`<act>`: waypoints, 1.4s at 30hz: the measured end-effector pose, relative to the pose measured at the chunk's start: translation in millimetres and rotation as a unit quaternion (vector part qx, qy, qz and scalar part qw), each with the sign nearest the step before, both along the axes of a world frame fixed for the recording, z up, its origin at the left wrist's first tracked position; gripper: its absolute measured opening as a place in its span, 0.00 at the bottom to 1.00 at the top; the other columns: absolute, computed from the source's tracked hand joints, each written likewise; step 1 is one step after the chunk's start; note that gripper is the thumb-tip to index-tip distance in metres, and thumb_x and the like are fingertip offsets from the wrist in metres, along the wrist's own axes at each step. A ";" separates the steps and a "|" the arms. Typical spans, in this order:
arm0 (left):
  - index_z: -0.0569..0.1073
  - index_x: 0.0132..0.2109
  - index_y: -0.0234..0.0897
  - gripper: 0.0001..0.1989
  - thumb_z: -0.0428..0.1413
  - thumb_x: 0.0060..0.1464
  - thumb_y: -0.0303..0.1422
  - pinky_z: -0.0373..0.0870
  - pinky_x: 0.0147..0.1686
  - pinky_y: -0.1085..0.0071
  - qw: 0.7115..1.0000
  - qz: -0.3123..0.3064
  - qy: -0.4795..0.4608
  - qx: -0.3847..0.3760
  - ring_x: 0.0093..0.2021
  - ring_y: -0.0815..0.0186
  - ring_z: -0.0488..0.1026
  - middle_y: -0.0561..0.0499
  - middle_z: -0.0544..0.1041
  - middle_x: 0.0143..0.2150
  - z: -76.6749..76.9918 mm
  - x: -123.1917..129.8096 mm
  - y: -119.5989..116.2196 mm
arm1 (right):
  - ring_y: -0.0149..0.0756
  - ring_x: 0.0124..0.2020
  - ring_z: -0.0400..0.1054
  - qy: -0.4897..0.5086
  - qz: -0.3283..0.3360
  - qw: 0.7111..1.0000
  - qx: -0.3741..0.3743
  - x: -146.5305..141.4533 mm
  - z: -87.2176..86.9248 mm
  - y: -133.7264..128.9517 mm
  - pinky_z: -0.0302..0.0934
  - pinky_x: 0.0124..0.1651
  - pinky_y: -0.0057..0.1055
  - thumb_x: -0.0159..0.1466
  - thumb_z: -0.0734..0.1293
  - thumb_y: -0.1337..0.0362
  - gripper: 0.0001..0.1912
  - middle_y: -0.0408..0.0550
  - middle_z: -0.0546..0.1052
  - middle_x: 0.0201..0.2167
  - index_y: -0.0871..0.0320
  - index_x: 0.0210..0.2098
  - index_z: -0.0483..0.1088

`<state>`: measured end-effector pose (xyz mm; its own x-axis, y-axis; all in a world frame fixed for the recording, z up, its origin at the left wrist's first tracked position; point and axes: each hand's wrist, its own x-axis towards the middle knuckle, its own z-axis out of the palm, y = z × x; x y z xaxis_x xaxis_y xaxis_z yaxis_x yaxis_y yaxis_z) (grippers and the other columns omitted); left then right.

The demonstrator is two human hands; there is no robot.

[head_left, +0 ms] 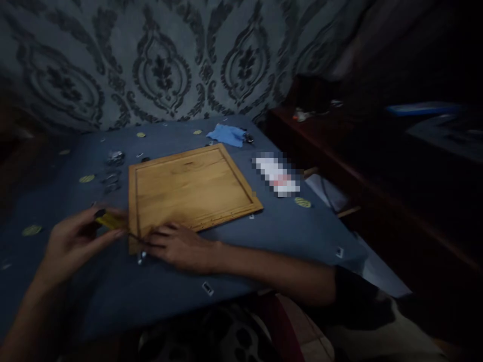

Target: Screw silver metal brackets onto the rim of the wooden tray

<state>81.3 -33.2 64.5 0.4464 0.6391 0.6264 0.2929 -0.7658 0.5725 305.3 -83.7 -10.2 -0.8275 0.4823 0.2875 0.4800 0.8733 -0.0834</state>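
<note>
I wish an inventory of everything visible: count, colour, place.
Patterned backdrop: one, grey, rear
Table cover: one, blue, centre
Wooden panel: one, brown, on cover
Tool: one, yellow handle, panel's near left corner
Small pieces: several, mostly silvery, around panel
Crumpled item: one, blue, behind panel
Pixelated item: one, whitish, right of panel
Furniture: one, reddish, right
Flat item: one, blue, far right
Sheets: about two, whitish, right of cover
Other items: uncountable, dim, right
Clothing: count unclear, mostly dark, bottom
Left hand: one, gripping tool
Right hand: one, at panel
</note>
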 end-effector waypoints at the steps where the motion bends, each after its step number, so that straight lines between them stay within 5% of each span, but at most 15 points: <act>1: 0.83 0.41 0.41 0.10 0.70 0.49 0.29 0.72 0.22 0.77 0.999 -0.037 0.011 0.011 0.25 0.68 0.77 0.54 0.84 0.32 -2.7 -1.5 1.9 | 0.42 0.59 0.66 0.014 0.006 1.000 -0.008 -0.2 -1.2 -0.4 0.62 0.57 0.41 0.76 0.58 0.65 0.19 0.51 0.76 0.61 0.61 0.64 0.68; 5: 0.81 0.45 0.37 0.13 0.69 0.52 0.27 0.77 0.29 0.77 0.997 -0.070 -0.016 -0.013 0.31 0.68 0.79 0.51 0.84 0.37 -10.9 -5.6 4.4 | 0.44 0.60 0.65 0.061 0.018 0.997 -0.041 -0.4 -7.2 -0.3 0.61 0.60 0.43 0.73 0.61 0.70 0.20 0.56 0.75 0.60 0.64 0.62 0.68; 13: 0.82 0.43 0.36 0.13 0.70 0.53 0.37 0.78 0.37 0.73 0.994 -0.014 -0.015 -0.103 0.36 0.65 0.80 0.48 0.83 0.37 -10.5 -5.2 -7.8 | 0.46 0.59 0.66 0.096 0.027 0.993 -0.063 2.2 -6.2 -1.9 0.64 0.60 0.48 0.69 0.61 0.75 0.23 0.59 0.76 0.59 0.64 0.62 0.68; 28: 0.82 0.45 0.39 0.10 0.68 0.55 0.34 0.74 0.38 0.69 0.996 -0.017 0.015 -0.085 0.37 0.65 0.78 0.49 0.82 0.38 -8.5 -7.8 -13.1 | 0.47 0.60 0.67 0.101 0.023 0.993 -0.050 1.0 -10.8 -1.6 0.66 0.60 0.49 0.68 0.60 0.77 0.24 0.59 0.76 0.59 0.65 0.62 0.69; 36: 0.84 0.44 0.47 0.12 0.71 0.50 0.35 0.78 0.33 0.70 0.990 0.044 -0.133 -0.009 0.35 0.65 0.78 0.53 0.80 0.37 -7.1 -12.5 -12.6 | 0.47 0.58 0.68 0.125 0.035 0.990 -0.061 2.5 -10.1 -1.5 0.67 0.59 0.49 0.70 0.58 0.76 0.22 0.61 0.76 0.58 0.67 0.62 0.68; 42: 0.83 0.42 0.44 0.14 0.73 0.47 0.33 0.77 0.28 0.71 0.996 0.011 -0.080 -0.034 0.30 0.66 0.77 0.52 0.80 0.33 -9.0 -7.7 -12.6 | 0.47 0.60 0.67 0.127 0.026 0.989 -0.069 1.1 -13.2 -1.4 0.66 0.59 0.51 0.70 0.58 0.76 0.23 0.60 0.76 0.59 0.63 0.63 0.67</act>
<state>73.6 -45.8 55.5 0.3297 0.6915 0.6428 0.2113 -0.7176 0.6636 306.4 -85.0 -23.4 -0.7622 0.4896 0.4235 0.3820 0.8684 -0.3163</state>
